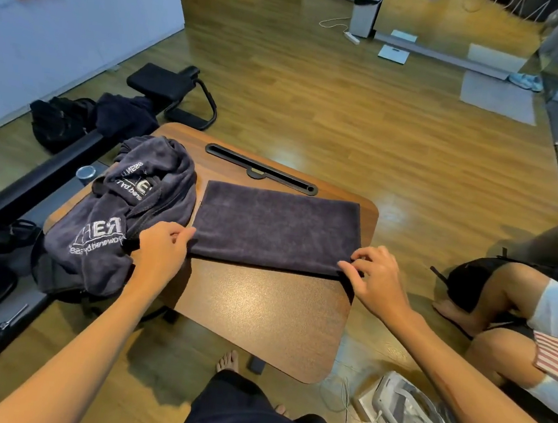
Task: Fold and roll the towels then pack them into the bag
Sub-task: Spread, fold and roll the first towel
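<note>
Head view looks down past dark trousers (249,415) and a bare foot (228,361) to a low wooden table (260,312). Both hands sit at the near edge of a folded towel (274,228) lying flat mid-table — the left hand (160,250) pinches its near-left corner, the right hand (377,276) pinches the near-right corner, fingers curled on the cloth. Just left of the towel, a heap (132,216) of dark lettered towels spills over the table edge. Beyond it runs a black slot (261,170) in the tabletop. A black bag (60,119) lies on the floor, far left.
</note>
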